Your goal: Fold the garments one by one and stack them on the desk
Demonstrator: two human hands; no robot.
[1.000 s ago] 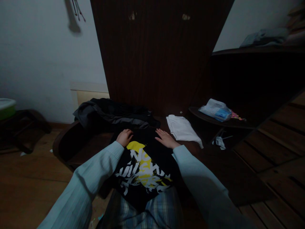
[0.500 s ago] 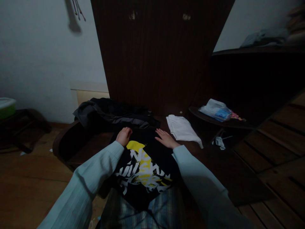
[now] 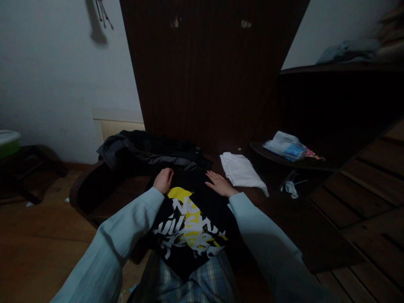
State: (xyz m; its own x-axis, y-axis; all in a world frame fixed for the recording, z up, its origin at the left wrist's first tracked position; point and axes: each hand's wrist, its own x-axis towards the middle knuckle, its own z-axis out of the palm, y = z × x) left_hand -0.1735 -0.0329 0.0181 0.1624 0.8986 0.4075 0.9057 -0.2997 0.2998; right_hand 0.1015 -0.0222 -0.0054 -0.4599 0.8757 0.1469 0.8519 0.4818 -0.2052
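Observation:
A black T-shirt (image 3: 186, 263) with a yellow and white lettered print lies spread across the seat and my lap. At its far left edge, my left hand (image 3: 163, 180) rests with fingers curled in on the fabric, their tips hidden. Flat on the far right part of the shirt is my right hand (image 3: 220, 184), its fingers stretched out and slightly apart. Just beyond it lies a folded white cloth (image 3: 241, 169). Dark grey and black clothes (image 3: 142, 147) are heaped behind my left hand.
The dark wooden bench (image 3: 80, 187) has a curved armrest at left. A plastic bag (image 3: 285, 146) sits on a low shelf at right, with crumpled white material (image 3: 291, 189) beneath. A green tub (image 3: 9, 144) stands on a stool at far left.
My left hand has shifted very slightly to the left at the shirt's edge. My right hand stays flat in the same place, and the shirt looks almost unchanged.

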